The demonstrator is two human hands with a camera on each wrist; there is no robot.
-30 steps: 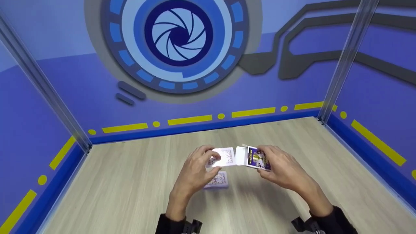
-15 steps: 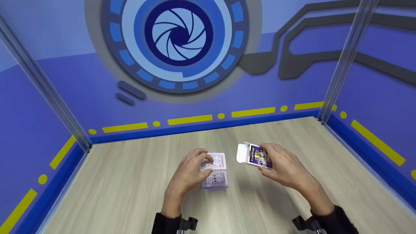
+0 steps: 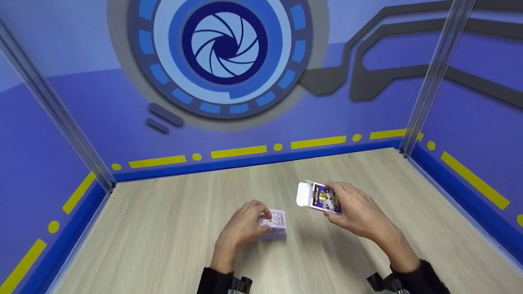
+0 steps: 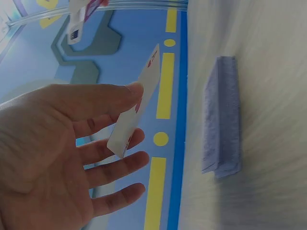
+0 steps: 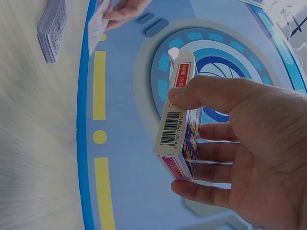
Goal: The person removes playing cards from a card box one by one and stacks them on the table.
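1. While the right hand (image 3: 355, 212) holds the card box (image 3: 320, 199) up off the table, its thumb lies along one narrow edge and its fingers curl round the other, as the right wrist view shows; the box is purple and yellow on its face, has a barcode on the side, and its white flap (image 3: 303, 194) stands open toward the left hand.
2. Pinched between the thumb and fingertips of the left hand (image 3: 243, 228) is a single card (image 4: 136, 103), red marks on its face, tilted just above the deck (image 3: 274, 226); the other fingers are loosely spread.
3. Lying flat on the table, the deck is a squared stack with pale purple patterned backs, well apart from the box.
4. Underneath is a light wood-grain table (image 3: 163, 245), walled by blue panels with a yellow dash-and-dot stripe (image 3: 239, 151), a large round shutter-like emblem (image 3: 224, 45) on the back wall, and clear posts (image 3: 433, 77) at the corners.
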